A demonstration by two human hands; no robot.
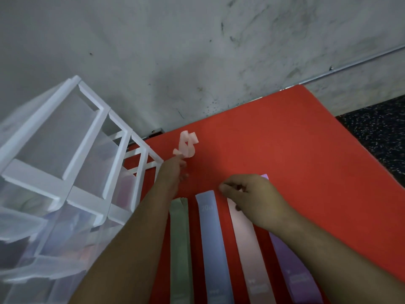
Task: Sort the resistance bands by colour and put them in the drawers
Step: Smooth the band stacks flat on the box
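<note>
Centre frame, the left hand [175, 172] pinches one twisted pale pink band [187, 143] up above the red mat [285, 139], just right of the one white drawer unit [65, 150]. Lower down, four more lie flat side by side: a green band [178, 249], a blue band [213, 249], a pink band [247, 249] and a purple band [291, 270]. The right hand [256, 200] sits over the pink and purple tops with fingers curled, and whether it grips anything I can't tell.
</note>
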